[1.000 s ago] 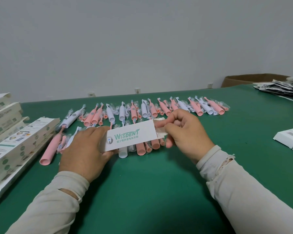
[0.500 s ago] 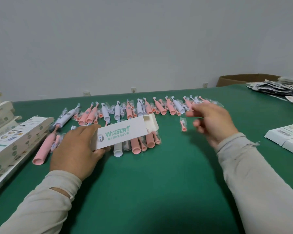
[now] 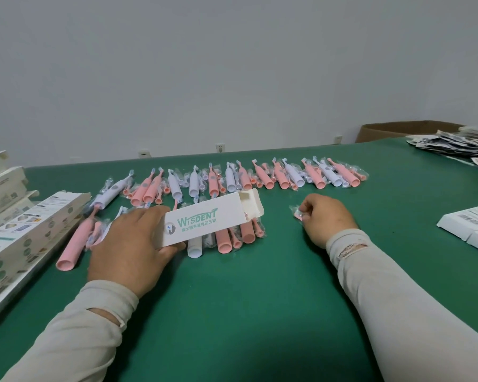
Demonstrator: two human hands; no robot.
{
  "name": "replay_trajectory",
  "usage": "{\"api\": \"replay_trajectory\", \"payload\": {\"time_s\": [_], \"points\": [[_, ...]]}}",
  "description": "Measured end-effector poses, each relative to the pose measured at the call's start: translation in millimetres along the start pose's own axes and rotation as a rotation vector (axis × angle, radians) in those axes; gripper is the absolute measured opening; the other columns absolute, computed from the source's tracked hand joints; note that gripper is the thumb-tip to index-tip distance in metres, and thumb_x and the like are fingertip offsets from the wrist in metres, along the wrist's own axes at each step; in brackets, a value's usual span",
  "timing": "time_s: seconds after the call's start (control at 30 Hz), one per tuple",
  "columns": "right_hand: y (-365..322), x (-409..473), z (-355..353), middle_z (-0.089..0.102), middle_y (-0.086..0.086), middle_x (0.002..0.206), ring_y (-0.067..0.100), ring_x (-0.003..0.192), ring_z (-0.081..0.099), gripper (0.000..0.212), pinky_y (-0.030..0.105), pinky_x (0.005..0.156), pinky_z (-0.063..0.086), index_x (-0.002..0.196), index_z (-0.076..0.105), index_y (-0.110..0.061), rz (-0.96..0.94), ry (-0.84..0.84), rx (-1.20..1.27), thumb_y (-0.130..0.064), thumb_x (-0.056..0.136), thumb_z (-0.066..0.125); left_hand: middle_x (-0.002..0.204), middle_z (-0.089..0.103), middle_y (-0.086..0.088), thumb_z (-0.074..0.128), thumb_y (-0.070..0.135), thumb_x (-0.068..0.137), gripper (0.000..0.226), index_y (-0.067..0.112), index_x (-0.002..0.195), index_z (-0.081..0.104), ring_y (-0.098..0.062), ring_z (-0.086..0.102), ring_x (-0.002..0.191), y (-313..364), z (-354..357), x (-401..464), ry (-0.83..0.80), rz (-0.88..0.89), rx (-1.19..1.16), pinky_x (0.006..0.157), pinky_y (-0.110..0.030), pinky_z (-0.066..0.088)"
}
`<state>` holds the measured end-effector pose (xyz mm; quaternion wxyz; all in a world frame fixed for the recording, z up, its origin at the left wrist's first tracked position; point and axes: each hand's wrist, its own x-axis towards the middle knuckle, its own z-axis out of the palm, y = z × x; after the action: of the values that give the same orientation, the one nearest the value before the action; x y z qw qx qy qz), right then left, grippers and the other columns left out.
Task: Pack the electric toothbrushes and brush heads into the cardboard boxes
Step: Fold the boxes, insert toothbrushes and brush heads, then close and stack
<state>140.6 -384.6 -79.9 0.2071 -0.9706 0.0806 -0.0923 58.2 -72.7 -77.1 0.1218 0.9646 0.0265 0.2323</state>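
White box [image 3: 204, 221] end flap open; pink bagged brush head [image 3: 298, 215] right.

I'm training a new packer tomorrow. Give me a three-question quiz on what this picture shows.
1. True or false: the flap end of the white box in the left hand is open.
2. What does the right hand pinch? A) a wrapped pink brush head B) a white toothbrush C) a leaflet
3. Fill in: the table cover is ___ in colour.

Key: 1 true; 2 A; 3 green.
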Motion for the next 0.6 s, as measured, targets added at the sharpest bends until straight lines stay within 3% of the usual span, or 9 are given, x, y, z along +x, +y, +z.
{"api": "replay_trajectory", "payload": {"time_s": [0.13, 0.27, 0.33, 0.37, 0.47, 0.6], "points": [[2.7, -1.5, -7.4, 0.058, 0.005, 0.126, 0.027, 0.101, 0.057, 0.037, 0.034, 0.086, 0.047, 0.13, 0.053, -0.021, 0.051, -0.076, -0.062, -0.013, 0.093, 0.057, 0.127, 0.059, 0.006, 0.073, 0.052, 0.08, 0.06, 0.036, 0.133, 0.051, -0.023, 0.05, 0.117, 0.3, 0.1, -0.5, -0.006, 0.001, -0.007, 0.086, -0.045, 0.049], [1.2, -7.0, -10.1, 0.063, 0.005, 0.122, 0.026, 0.098, 0.059, 0.044, 0.035, 0.088, 0.051, 0.136, 0.051, -0.022, 0.051, -0.145, -0.085, -0.019, 0.092, 0.056, 0.127, 0.059, 0.007, 0.075, 0.048, 0.08, 0.059, 0.037, 0.133, 0.051, -0.022, 0.05, 0.117, 1.5, 0.0, -1.6, -0.004, 0.003, -0.012, 0.086, -0.045, 0.05], [-1.0, -9.6, -7.9, 0.068, 0.007, 0.107, 0.023, 0.09, 0.065, 0.041, 0.035, 0.09, 0.053, 0.132, 0.056, -0.021, 0.022, -0.112, 0.22, -0.02, 0.091, 0.058, 0.127, 0.058, 0.008, 0.074, 0.05, 0.08, 0.06, 0.038, 0.133, 0.05, -0.021, 0.05, 0.117, 1.7, -0.1, -1.6, -0.008, 0.003, -0.007, 0.086, -0.046, 0.051], [-3.3, -11.2, -8.0, 0.068, 0.007, 0.094, 0.018, 0.078, 0.066, 0.037, 0.033, 0.083, 0.056, 0.127, 0.061, -0.019, 0.005, -0.098, 0.44, -0.017, 0.09, 0.059, 0.128, 0.058, 0.009, 0.073, 0.05, 0.08, 0.06, 0.038, 0.133, 0.049, -0.021, 0.049, 0.118, 1.7, -0.1, -1.4, -0.007, 0.002, -0.007, 0.086, -0.047, 0.051], [-16.6, -21.9, -14.0, 0.064, 0.011, 0.069, 0.009, 0.043, 0.049, 0.02, 0.023, 0.045, 0.046, 0.102, 0.07, -0.009, -0.066, -0.134, 1.004, -0.003, 0.087, 0.057, 0.127, 0.059, 0.009, 0.074, 0.051, 0.079, 0.06, 0.038, 0.133, 0.05, -0.021, 0.05, 0.117, 1.3, 0.4, -0.9, 0.002, 0.001, -0.011, 0.085, -0.045, 0.051], [-33.5, -36.1, -23.8, 0.058, 0.001, 0.06, 0.009, 0.044, 0.052, 0.01, 0.021, 0.041, 0.048, 0.093, 0.065, -0.006, -0.155, -0.289, 1.542, 0.003, 0.09, 0.061, 0.127, 0.058, 0.009, 0.072, 0.054, 0.08, 0.06, 0.039, 0.133, 0.049, -0.02, 0.05, 0.116, -0.8, 1.2, -0.1, -0.001, 0.001, -0.009, 0.085, -0.044, 0.051]]}}
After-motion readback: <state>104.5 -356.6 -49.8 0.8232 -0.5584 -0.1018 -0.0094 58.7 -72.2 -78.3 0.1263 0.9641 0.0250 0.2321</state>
